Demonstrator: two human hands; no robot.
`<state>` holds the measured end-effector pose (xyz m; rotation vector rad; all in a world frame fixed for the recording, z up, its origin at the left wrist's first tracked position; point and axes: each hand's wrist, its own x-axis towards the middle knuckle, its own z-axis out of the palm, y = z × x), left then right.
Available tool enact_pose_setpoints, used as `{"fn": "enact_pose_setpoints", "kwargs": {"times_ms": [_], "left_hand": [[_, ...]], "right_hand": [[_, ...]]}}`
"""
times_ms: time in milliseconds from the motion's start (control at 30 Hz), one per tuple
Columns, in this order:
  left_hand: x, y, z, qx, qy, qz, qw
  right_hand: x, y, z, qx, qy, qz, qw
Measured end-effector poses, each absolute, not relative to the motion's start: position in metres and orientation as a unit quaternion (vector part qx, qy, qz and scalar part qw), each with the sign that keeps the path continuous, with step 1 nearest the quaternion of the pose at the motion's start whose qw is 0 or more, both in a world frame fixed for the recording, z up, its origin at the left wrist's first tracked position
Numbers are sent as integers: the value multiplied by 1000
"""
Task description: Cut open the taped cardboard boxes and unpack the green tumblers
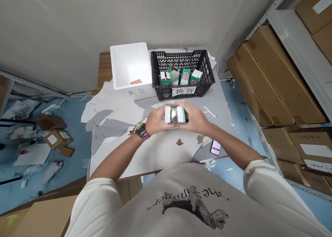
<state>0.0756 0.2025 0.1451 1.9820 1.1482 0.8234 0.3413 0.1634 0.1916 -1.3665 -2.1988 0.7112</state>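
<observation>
printed shirt [194,178] fills the near edge; over the table [166,147], a small box [167,114] is between the left hand [155,121] and right hand [195,118], each curled closed on one end, likely to keep it steady. beyond, a black basket [162,92] holds similar boxes [185,76], probably to stop them scattering, beside a white tub [129,65].

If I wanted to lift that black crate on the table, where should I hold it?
Probably by both short ends of the black crate, one hand from each side, under the rim. It is wide and open-topped, and the small boxes inside leave its end rims uncovered. The white box sits close on the left, limiting finger room.
</observation>
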Motion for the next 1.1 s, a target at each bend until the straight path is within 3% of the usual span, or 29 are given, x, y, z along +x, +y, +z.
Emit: {"fn": "enact_pose_setpoints", "kwargs": {"times_ms": [200,367,733,900,1100], "left_hand": [[146,410,175,771,422,394,268],[184,484,132,767,459,341,290],[193,506,-4,713,521,221,414],[196,496,-12,713,502,281,401],[170,443,23,761,455,332,324]], "right_hand": [[389,378,218,-479,-832,131,248],[404,461,177,-499,-818,159,236],[407,472,57,-526,-768,318,180],[402,466,40,-543,-759,318,168],[386,441,47,-519,-772,299,211]]}}
